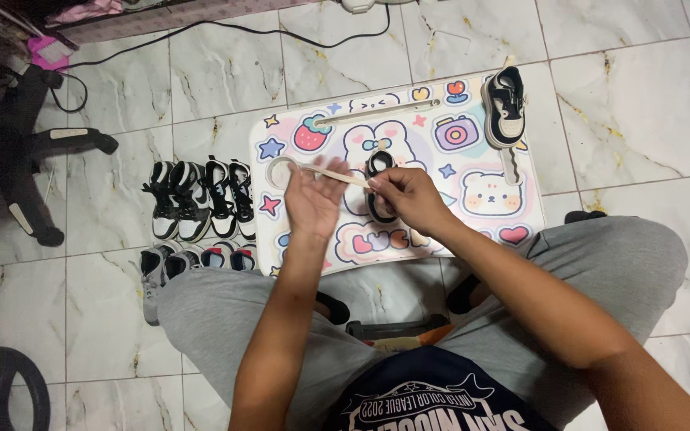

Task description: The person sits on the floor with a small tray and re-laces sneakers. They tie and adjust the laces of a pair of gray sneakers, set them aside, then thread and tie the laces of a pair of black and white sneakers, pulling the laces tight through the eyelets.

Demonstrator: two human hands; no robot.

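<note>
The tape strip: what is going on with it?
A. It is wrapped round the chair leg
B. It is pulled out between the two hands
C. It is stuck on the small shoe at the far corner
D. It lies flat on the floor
B: the strip stretches from the roll by the left hand across to the right hand, above the lap table.

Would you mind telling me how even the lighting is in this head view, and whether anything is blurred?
Head view: light falls brightest on the floor tiles at upper right and fades to dark at the left around the chair base; the left hand, right hand and small table are sharp, with soft shadows only.
</note>
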